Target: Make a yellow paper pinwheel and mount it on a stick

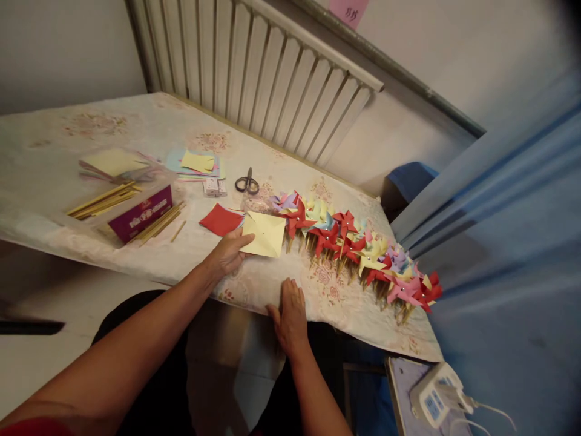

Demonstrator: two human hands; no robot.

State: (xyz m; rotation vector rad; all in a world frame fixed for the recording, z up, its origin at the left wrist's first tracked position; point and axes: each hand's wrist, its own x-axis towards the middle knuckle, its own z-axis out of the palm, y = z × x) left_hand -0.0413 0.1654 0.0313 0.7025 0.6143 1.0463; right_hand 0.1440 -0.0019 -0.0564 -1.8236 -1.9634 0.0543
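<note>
My left hand (229, 251) pinches the left edge of a square sheet of yellow paper (265, 235), held a little above the table. Cut lines run in from the sheet's corners. My right hand (291, 315) rests at the table's front edge with its fingers stretched out and nothing in it. Just left of the yellow sheet lies a stack of red paper (221, 219). Several paper pinwheels (325, 238) on sticks lie in a long row to the right. Behind the stack is a pair of scissors (247, 182) with dark handles.
At the left a clear box (97, 221) with a purple label holds thin sticks (106, 200) and paper sheets. More sticks (158, 225) lie beside it. Small white boxes (214, 187) stand before coloured paper (198, 161). A radiator (272, 85) lines the wall; a blue curtain (494, 242) hangs right.
</note>
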